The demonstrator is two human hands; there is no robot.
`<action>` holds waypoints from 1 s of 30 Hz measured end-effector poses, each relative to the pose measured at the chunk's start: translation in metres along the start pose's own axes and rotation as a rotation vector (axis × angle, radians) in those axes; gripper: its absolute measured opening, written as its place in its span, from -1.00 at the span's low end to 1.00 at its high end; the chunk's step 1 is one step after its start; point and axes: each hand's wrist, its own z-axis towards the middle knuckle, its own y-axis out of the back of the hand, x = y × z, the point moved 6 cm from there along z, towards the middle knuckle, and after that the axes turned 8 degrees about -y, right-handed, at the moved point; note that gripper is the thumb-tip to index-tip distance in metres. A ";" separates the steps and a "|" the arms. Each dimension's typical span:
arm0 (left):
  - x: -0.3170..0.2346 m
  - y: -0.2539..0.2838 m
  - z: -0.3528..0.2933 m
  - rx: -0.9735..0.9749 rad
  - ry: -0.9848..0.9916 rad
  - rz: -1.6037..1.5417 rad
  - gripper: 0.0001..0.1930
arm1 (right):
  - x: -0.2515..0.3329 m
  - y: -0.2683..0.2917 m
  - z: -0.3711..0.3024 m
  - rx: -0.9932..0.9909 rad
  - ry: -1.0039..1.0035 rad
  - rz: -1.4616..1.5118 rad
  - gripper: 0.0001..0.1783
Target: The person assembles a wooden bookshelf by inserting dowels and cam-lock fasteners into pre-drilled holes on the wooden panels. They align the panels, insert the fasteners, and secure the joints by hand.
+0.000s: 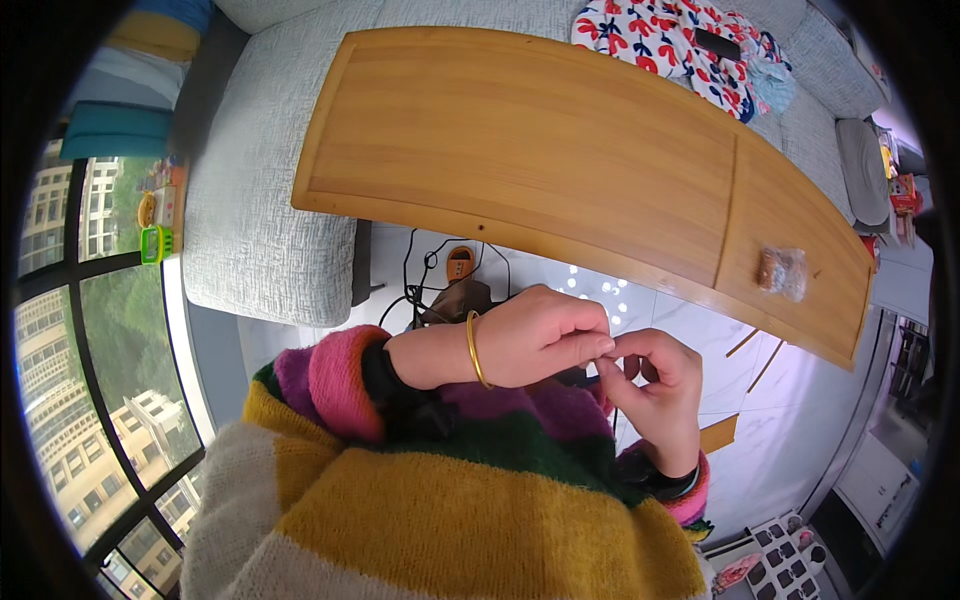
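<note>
Hands point(545, 340) pinch fingertip to fingertip, any contents unclear, near a wooden table point(520, 140) beside a grey sofa point(265, 190).

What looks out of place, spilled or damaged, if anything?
Black cables lie loosely looped on the floor by the orange slipper, where a foot could catch; the flowered cloth lies bunched on the sofa. No spill or damage visible.
</note>
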 end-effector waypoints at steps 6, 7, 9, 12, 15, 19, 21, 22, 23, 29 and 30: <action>0.002 0.009 -0.023 -0.073 -0.004 -0.180 -0.87 | 0.014 -0.019 0.006 0.169 -0.019 0.049 -0.85; 0.006 0.013 -0.027 -0.081 0.001 -0.226 -0.86 | 0.014 -0.026 0.006 0.258 -0.075 -0.047 -0.77; 0.013 0.019 -0.038 -0.073 0.066 -0.324 -0.83 | 0.018 -0.045 0.006 0.336 -0.055 -0.136 -0.71; 0.023 0.025 -0.054 -0.062 0.078 -0.422 -0.79 | 0.019 -0.058 0.008 0.383 -0.051 -0.118 -0.70; 0.047 0.044 -0.074 -0.048 0.154 -0.317 -0.88 | 0.015 -0.051 0.012 0.286 -0.087 -0.047 -0.74; 0.082 0.072 -0.084 -0.224 0.345 0.209 -0.82 | 0.007 -0.042 0.020 0.022 -0.157 0.152 -0.81; 0.064 0.080 -0.072 -0.376 -0.017 0.646 -0.76 | 0.006 -0.040 0.025 -0.103 -0.169 0.167 -0.82; 0.067 0.080 -0.067 -0.355 -0.016 0.643 -0.74 | 0.009 -0.039 0.028 -0.158 -0.120 0.110 -0.82; 0.068 0.079 -0.062 -0.330 -0.021 0.652 -0.73 | 0.012 -0.042 0.033 -0.195 -0.054 0.067 -0.82; 0.071 0.067 -0.033 -0.288 -0.083 0.618 -0.72 | 0.028 -0.064 0.048 -0.308 0.201 -0.304 -0.80; 0.071 0.067 -0.032 -0.302 -0.087 0.646 -0.72 | 0.028 -0.067 0.050 -0.314 0.222 -0.322 -0.79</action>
